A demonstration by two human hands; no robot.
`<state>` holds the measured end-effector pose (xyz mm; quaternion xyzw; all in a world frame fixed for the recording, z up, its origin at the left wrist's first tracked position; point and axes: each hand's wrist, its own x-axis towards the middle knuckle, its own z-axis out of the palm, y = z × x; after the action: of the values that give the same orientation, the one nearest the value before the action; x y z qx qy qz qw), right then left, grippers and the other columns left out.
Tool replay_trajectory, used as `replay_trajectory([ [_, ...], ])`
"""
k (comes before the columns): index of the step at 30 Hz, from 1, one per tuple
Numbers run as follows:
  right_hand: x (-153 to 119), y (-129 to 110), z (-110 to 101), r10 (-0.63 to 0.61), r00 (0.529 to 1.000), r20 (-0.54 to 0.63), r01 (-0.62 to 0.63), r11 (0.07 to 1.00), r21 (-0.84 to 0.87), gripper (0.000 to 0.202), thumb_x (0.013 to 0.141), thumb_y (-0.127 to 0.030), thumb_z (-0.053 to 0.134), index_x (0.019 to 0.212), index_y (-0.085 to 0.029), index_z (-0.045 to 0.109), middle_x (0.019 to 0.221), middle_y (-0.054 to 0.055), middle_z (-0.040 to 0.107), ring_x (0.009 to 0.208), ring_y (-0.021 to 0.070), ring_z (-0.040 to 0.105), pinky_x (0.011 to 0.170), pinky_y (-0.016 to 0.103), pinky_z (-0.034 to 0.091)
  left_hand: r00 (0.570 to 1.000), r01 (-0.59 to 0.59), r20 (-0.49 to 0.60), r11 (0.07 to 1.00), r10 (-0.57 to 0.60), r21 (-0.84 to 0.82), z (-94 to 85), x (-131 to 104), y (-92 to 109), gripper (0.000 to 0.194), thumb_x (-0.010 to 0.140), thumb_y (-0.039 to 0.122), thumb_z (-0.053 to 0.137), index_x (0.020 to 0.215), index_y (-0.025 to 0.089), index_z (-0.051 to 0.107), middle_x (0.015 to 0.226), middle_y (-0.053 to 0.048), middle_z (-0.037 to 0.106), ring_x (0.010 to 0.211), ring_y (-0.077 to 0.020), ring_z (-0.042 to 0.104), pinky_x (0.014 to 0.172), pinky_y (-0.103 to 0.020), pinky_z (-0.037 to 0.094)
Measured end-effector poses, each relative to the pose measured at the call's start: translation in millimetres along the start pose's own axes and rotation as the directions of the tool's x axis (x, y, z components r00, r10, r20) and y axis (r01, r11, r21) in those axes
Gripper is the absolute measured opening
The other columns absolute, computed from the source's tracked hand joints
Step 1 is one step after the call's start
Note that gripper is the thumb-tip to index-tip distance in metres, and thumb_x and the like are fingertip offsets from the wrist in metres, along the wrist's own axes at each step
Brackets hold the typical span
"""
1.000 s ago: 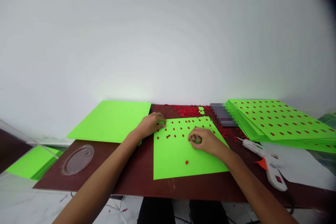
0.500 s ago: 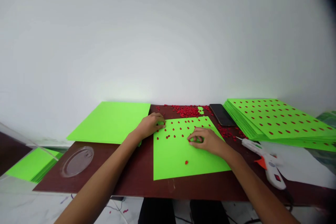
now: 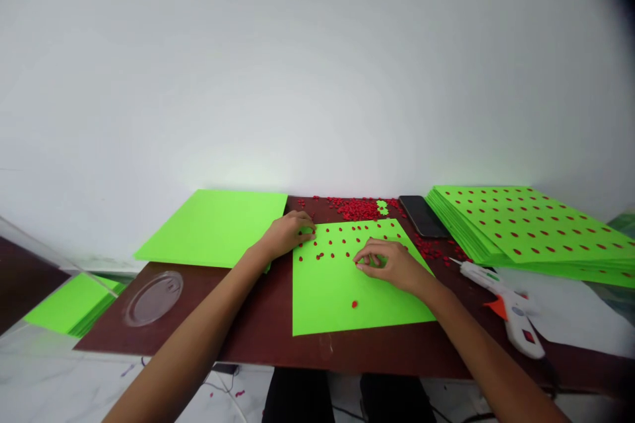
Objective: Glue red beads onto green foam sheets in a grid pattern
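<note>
A bright green sheet point(image 3: 327, 304) lies before me with rows of small red pieces on its upper part. My left hand point(image 3: 292, 232) rests on its upper left corner, fingers bent and apart, with nothing visible in them. Over the middle of the sheet, my right hand point(image 3: 389, 264) is closed in a pinch, thumb and index tips on a small red piece at the end of a row; the piece is mostly hidden. Nearer to me, a single red piece point(image 3: 354, 304) lies apart from the rows.
Loose red pieces point(image 3: 354, 208) are heaped by the wall, beside a phone point(image 3: 423, 217). At right are a stack of red-dotted green sheets point(image 3: 536, 218) and a glue gun point(image 3: 510, 310). Plain green sheets point(image 3: 213, 228) and a clear plastic lid point(image 3: 153, 297) lie left.
The view has shifted slightly. My right fingertips have moved a little toward the end of the red row; my left hand stays at the sheet's corner.
</note>
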<state>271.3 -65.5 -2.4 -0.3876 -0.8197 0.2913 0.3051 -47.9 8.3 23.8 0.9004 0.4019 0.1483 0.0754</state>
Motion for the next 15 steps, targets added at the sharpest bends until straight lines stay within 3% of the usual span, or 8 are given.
replay_trajectory([
  [15,2.2,0.7,12.1,-0.01,0.999,0.037,0.01,1.0,-0.006,0.018,0.095,-0.038,0.072,0.094,-0.022,0.08,0.08,0.001,0.064,0.07,0.0156,0.059,0.068,0.029,0.046,1.0,0.0,-0.012,1.0,0.0,-0.005,2.9,0.6,-2.4,0.019,0.099,0.033,0.065,0.111,0.024,0.076,0.122,-0.006,0.071,0.114,-0.0242,0.065,0.096,-0.035,0.052],
])
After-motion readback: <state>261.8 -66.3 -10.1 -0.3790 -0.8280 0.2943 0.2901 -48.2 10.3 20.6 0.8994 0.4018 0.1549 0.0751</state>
